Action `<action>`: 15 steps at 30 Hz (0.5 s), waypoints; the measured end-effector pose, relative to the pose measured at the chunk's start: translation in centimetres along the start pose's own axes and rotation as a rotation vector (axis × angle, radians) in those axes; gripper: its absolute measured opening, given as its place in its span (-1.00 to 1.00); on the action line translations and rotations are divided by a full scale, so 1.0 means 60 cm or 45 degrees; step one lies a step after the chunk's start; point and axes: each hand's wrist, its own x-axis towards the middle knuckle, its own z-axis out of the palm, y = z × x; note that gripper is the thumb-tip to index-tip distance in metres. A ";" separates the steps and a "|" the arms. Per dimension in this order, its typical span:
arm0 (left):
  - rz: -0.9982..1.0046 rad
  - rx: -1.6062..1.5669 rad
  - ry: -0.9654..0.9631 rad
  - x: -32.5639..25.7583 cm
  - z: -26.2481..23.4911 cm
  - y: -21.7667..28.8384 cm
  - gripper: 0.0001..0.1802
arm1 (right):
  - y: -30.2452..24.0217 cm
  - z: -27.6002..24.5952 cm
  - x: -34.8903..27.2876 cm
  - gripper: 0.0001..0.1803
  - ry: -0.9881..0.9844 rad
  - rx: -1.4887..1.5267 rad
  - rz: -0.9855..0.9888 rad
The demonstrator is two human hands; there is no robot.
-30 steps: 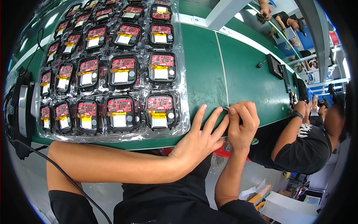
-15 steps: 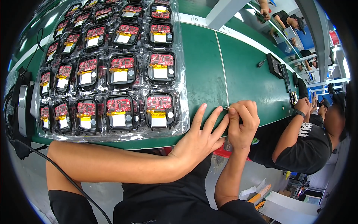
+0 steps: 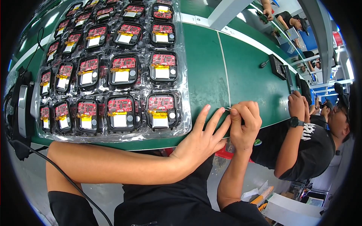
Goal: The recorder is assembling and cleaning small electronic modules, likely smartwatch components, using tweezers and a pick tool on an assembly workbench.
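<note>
Right hand (image 3: 246, 126): thumb and forefinger pinched on a thin pale sliver (image 3: 227, 109), its long axis roughly left-right, free end poking left toward a fingertip of the left hand (image 3: 200, 147), contact unclear. Left fingers fanned apart, back of hand up, near the edge of the green table (image 3: 205, 75), forearm crossing from the left; right forearm rises from below, fingers curled. Left of both, a clear tray (image 3: 184, 113) of black cases (image 3: 163, 111).
</note>
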 end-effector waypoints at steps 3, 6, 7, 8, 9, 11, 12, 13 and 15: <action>0.040 0.048 -0.040 0.001 -0.003 -0.002 -0.45 | -0.001 -0.001 0.001 -0.93 -0.001 -0.004 -0.004; 0.064 0.074 -0.049 0.002 -0.005 -0.004 -0.45 | -0.001 -0.002 0.001 -0.93 -0.005 -0.009 -0.001; 0.072 0.100 -0.051 0.002 -0.005 -0.004 -0.45 | -0.001 -0.002 0.001 -0.93 -0.007 -0.012 0.000; 0.079 0.126 -0.052 0.002 -0.006 -0.004 -0.46 | -0.001 -0.001 0.001 -0.93 -0.007 -0.011 0.000; 0.079 0.126 -0.053 0.002 -0.006 -0.005 -0.46 | 0.000 -0.001 0.001 -0.93 -0.008 -0.013 -0.001; 0.086 0.142 -0.063 0.002 -0.006 -0.005 -0.46 | 0.000 -0.001 0.000 -0.93 -0.010 -0.015 -0.002; 0.086 0.142 -0.062 0.002 -0.005 -0.005 -0.46 | -0.001 -0.001 0.000 -0.94 -0.011 -0.011 0.004; 0.083 0.146 -0.060 0.002 -0.005 -0.005 -0.47 | -0.001 0.000 0.000 -0.94 -0.011 -0.007 0.011; 0.082 0.150 -0.057 0.002 -0.004 -0.004 -0.47 | -0.001 -0.001 0.000 -0.94 -0.012 -0.004 0.008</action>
